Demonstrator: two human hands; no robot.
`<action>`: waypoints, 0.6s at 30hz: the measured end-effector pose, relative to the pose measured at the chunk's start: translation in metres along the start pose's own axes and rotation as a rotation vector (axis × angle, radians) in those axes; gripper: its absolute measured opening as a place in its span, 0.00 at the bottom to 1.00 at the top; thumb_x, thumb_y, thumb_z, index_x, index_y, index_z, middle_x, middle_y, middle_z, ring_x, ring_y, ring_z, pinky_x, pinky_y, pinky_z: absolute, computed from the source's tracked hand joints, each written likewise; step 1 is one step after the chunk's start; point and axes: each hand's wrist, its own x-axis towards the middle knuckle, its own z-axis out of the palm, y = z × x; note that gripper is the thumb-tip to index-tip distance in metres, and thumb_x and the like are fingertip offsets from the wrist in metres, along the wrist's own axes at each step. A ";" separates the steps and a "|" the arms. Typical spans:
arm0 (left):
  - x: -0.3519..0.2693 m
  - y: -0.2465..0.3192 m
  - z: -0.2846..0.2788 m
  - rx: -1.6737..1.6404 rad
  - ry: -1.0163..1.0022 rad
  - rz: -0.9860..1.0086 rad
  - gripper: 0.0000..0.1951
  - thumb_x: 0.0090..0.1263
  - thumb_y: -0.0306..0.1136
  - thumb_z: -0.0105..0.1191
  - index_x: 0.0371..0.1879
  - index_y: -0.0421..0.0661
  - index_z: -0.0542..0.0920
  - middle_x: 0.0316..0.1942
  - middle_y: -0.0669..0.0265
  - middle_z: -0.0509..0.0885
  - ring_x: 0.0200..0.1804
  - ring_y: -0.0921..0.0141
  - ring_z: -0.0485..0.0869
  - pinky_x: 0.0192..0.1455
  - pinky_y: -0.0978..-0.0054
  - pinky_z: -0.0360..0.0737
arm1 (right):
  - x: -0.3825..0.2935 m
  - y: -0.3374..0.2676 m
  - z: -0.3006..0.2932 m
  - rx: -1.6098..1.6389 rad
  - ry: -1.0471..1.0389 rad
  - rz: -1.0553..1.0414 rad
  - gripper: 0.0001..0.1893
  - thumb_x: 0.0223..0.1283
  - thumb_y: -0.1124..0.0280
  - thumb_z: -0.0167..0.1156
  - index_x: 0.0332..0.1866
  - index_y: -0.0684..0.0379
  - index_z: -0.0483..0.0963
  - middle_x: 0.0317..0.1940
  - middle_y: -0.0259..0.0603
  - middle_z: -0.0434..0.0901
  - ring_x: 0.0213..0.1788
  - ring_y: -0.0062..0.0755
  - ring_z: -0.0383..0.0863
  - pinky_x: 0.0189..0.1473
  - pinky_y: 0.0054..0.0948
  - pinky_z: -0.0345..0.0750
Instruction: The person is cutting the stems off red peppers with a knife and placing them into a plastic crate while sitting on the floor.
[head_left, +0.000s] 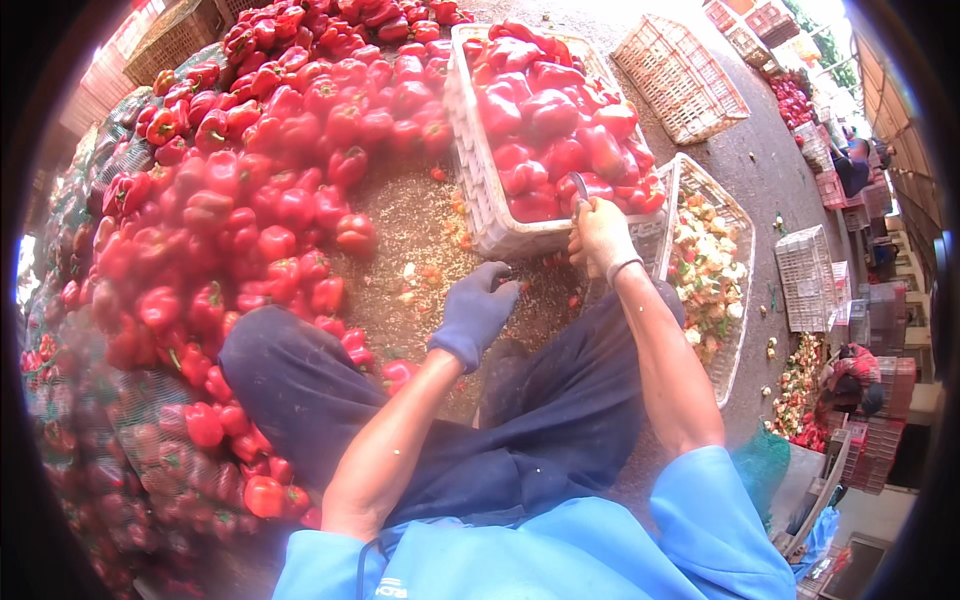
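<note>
My left hand (478, 306), in a blue knit glove, is held over the ground between my knees with its fingers curled and apart; nothing shows in it. My right hand (600, 232), in a pale glove, grips a small knife with a curved blade (580, 184) at the near right corner of a white plastic crate (499, 238). The crate is heaped with red bell peppers (551, 112) that look cored. Loose whole red bell peppers (277, 241) lie in a large pile to the left. Beside the crate, a second white crate (742, 315) holds pale pepper cores (701, 255).
Mesh sacks of peppers (161, 442) line the left edge. An empty white crate (679, 79) lies beyond the filled one, and another crate (806, 277) stands to the right. Seeds and scraps (405, 225) cover the ground. A person (855, 379) bends among crates at far right.
</note>
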 end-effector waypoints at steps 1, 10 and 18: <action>0.000 -0.002 0.000 -0.001 0.002 0.003 0.21 0.76 0.42 0.66 0.59 0.38 0.88 0.45 0.47 0.94 0.47 0.56 0.94 0.53 0.61 0.87 | 0.000 0.002 0.000 0.022 0.002 -0.008 0.21 0.89 0.53 0.50 0.46 0.63 0.75 0.29 0.43 0.83 0.22 0.34 0.85 0.23 0.36 0.85; 0.007 -0.023 0.003 0.065 0.024 0.102 0.19 0.78 0.38 0.66 0.61 0.38 0.88 0.41 0.58 0.94 0.33 0.73 0.91 0.38 0.71 0.88 | 0.002 0.009 0.009 0.022 -0.019 0.017 0.20 0.89 0.55 0.50 0.45 0.62 0.75 0.29 0.42 0.81 0.21 0.33 0.83 0.22 0.35 0.84; 0.003 -0.018 0.005 0.077 0.012 0.073 0.20 0.78 0.39 0.66 0.61 0.38 0.87 0.43 0.56 0.94 0.33 0.72 0.91 0.39 0.71 0.88 | 0.006 0.030 0.016 0.035 -0.059 0.006 0.20 0.89 0.57 0.49 0.45 0.63 0.76 0.28 0.43 0.82 0.21 0.34 0.83 0.23 0.37 0.84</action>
